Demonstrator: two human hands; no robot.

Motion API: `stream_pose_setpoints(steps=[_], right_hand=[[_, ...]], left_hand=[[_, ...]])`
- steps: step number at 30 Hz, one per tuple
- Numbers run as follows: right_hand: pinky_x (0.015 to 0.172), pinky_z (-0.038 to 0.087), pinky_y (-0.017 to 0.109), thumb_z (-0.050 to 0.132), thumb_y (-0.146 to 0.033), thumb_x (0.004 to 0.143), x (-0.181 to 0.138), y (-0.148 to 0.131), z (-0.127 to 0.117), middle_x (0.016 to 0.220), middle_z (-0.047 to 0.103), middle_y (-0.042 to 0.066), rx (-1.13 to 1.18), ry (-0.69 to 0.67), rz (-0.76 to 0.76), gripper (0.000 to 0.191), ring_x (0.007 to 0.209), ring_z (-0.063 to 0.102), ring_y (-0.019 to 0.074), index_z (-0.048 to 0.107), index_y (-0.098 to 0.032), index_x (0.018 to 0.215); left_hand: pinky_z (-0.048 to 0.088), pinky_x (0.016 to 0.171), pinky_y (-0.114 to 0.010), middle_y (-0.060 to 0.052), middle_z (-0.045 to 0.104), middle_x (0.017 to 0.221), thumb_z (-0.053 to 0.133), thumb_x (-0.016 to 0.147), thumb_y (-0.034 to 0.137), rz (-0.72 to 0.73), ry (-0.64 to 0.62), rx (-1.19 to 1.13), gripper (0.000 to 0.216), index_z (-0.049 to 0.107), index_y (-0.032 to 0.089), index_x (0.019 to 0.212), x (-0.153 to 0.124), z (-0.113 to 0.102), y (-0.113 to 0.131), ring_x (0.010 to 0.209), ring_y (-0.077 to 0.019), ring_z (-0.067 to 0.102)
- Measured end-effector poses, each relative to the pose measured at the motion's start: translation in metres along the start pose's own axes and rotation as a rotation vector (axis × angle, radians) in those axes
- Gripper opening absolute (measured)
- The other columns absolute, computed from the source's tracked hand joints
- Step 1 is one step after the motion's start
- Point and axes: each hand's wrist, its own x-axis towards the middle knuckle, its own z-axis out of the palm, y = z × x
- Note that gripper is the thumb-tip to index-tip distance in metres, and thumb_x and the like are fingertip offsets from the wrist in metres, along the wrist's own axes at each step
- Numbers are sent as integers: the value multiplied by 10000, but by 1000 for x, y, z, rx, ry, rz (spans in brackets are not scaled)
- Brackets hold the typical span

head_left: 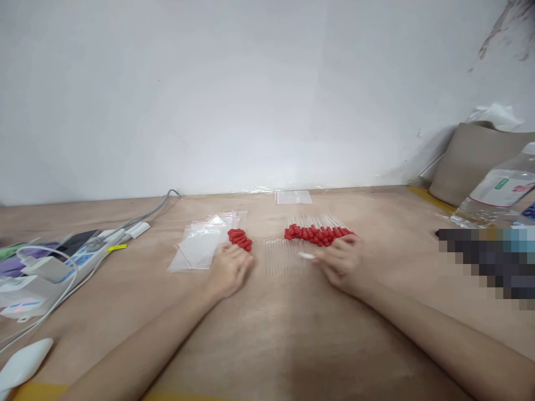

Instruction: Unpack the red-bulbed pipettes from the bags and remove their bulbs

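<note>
On a wooden table, my left hand (pixel 229 268) rests palm down with curled fingers, touching a small pile of red rubber bulbs (pixel 239 238). My right hand (pixel 340 260) pinches a thin clear tube (pixel 307 255) just in front of a row of red-capped glass droppers (pixel 318 234). Bare clear tubes (pixel 281 256) lie side by side between the two hands. A heap of clear zip bags (pixel 204 241) lies to the left of the red bulbs.
One flat zip bag (pixel 293 196) lies by the white wall. A power strip with cables (pixel 86 253) and a white mouse (pixel 23 363) sit at the left. A water bottle (pixel 495 195) and a beige cushion (pixel 470 159) stand at the right.
</note>
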Motion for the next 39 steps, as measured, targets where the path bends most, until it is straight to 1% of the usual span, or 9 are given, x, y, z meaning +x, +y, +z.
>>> stream_pose_setpoints(steps=[3,6,9,13,15,18,26,33,39], right_hand=[[782,239,334,430,-272,849,-3,11,-1,614,603,-6,-47,45,153,235,637,481,115,656,-245,908],[777,241,326,406,-236,841,-2,6,4,652,611,3,-54,-32,142,278,652,493,119,629,-230,1006],[778,246,324,415,-202,813,-1,-1,7,641,614,1,-76,-17,151,252,621,489,115,636,-205,934],[768,256,322,430,-183,783,-2,-1,7,560,576,-12,-127,19,155,183,563,461,109,603,-178,723],[764,257,321,426,-175,777,-2,0,8,539,561,-15,-152,12,139,185,558,456,111,586,-180,683],[766,254,324,425,-170,774,-2,1,12,549,567,-11,-167,8,116,187,573,461,117,586,-183,679],[843,214,368,442,-263,814,0,-6,12,694,619,9,-73,-99,101,186,699,493,141,618,-209,788],[896,183,422,456,-375,816,2,-9,2,865,635,26,-1,-230,67,247,827,499,179,620,-246,948],[905,192,434,434,-427,830,3,-10,1,931,629,42,9,-247,69,326,855,504,186,585,-239,1049]], left_hand=[[351,731,-340,-24,540,756,310,900,230,-132,56,-35,247,549,186,854,-8,-7,-19,740,-153,498],[407,779,-316,-55,502,919,321,897,213,-161,154,-138,245,512,199,1050,-7,-6,-21,875,-161,502],[425,835,-318,-78,458,990,355,882,196,-173,240,-161,259,479,192,1110,-2,-1,-14,950,-171,487],[456,799,-313,-60,504,950,434,849,207,-147,250,-129,152,490,191,990,7,9,-10,913,-169,516],[466,762,-296,-41,531,875,438,848,203,-98,215,-105,75,502,193,886,12,13,-11,861,-157,531],[471,724,-284,-39,549,837,430,851,191,-40,180,-32,108,526,189,803,17,18,-14,821,-153,536],[480,708,-273,-38,582,814,475,841,243,1,172,-11,127,564,185,771,16,19,-16,776,-146,550],[477,757,-284,-40,608,873,442,843,172,54,128,-28,144,583,189,815,12,18,-18,816,-146,556],[455,757,-293,-28,606,835,450,837,159,62,112,-90,115,559,195,824,11,15,-21,795,-147,541]])
